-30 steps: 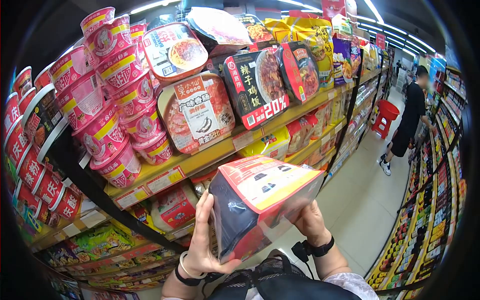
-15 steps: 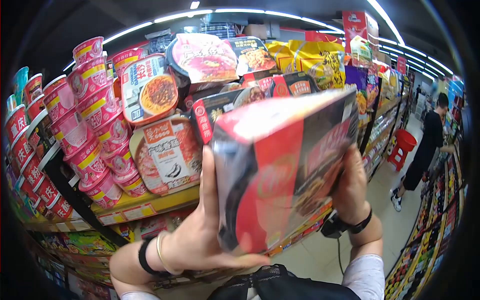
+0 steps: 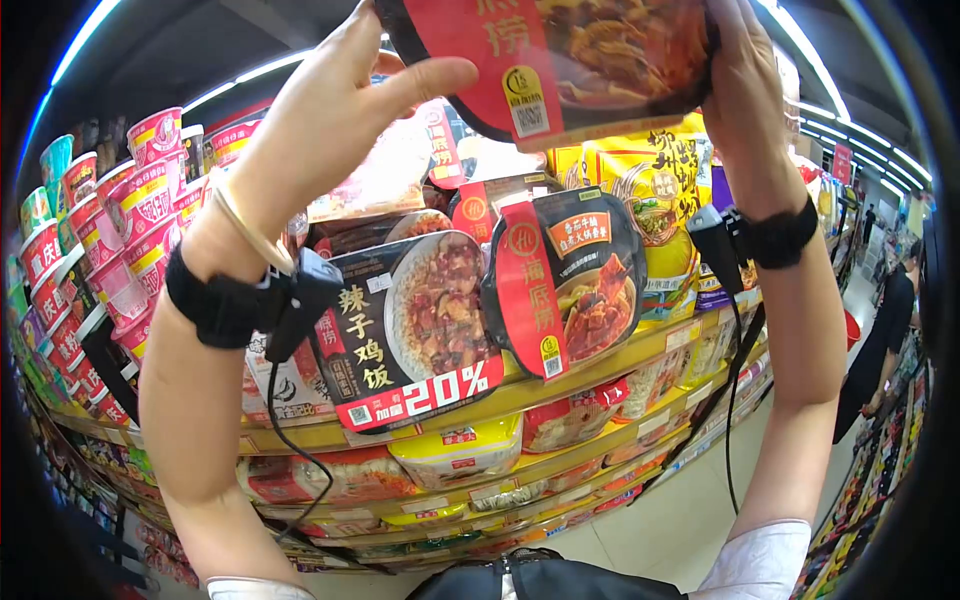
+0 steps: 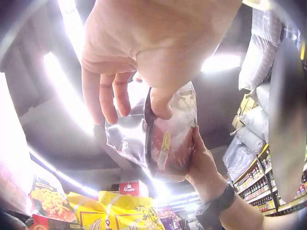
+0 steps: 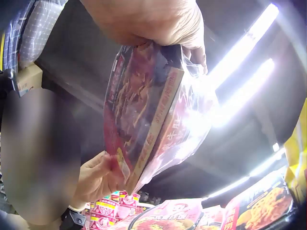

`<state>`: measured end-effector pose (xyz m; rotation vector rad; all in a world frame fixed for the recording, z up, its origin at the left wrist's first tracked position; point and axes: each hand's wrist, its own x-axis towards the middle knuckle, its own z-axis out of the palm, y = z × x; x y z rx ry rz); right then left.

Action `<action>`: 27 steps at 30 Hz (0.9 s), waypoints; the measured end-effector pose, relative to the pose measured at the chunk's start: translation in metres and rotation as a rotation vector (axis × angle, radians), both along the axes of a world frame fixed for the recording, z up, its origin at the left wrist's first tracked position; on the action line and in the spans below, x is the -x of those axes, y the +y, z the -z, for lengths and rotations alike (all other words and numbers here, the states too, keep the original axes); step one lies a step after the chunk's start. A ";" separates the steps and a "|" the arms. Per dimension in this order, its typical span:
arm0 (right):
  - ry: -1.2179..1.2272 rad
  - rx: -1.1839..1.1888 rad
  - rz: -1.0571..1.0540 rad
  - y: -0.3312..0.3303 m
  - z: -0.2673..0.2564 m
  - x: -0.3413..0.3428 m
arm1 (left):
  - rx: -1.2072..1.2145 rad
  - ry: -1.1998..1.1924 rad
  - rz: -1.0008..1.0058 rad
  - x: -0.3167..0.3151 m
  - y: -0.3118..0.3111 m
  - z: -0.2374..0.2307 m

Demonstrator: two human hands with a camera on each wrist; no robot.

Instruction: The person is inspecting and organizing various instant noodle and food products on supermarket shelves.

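Observation:
Both hands hold a red and black plastic-wrapped food box [image 3: 600,60] up at the top of the head view, above the shelf goods. The left hand [image 3: 340,110] grips its left side, thumb across the front. On the opposite side, the right hand [image 3: 745,110] holds the edge. From the left wrist view, the left hand [image 4: 148,52] curls over the wrapped box [image 4: 172,139], the right hand [image 4: 204,167] on its far side. In the right wrist view the right hand [image 5: 158,24] grips one end of the box [image 5: 144,105], and the left hand [image 5: 98,179] pinches the lower end.
Below the held box, a rice box marked 20% [image 3: 420,340] and a red-banded black box [image 3: 570,290] lean on the shelf [image 3: 520,390]. Pink noodle cups [image 3: 150,200] are stacked left, yellow bags [image 3: 650,190] stand right. A person in black [image 3: 880,330] is in the aisle.
Both hands have raised the box from chest height to the top of the head view, and its printed front now faces the camera. The head view has moved closer to the shelf.

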<state>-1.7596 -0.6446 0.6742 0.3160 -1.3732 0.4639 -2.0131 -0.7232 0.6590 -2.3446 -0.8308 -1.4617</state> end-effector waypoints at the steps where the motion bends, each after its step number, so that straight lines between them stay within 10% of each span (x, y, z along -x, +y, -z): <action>1: -0.048 0.016 0.066 0.008 -0.006 -0.006 | 0.044 0.019 -0.071 0.002 0.002 -0.009; 27: -0.294 0.709 -0.049 0.164 0.039 0.031 | -0.054 0.206 -0.833 0.001 0.081 0.021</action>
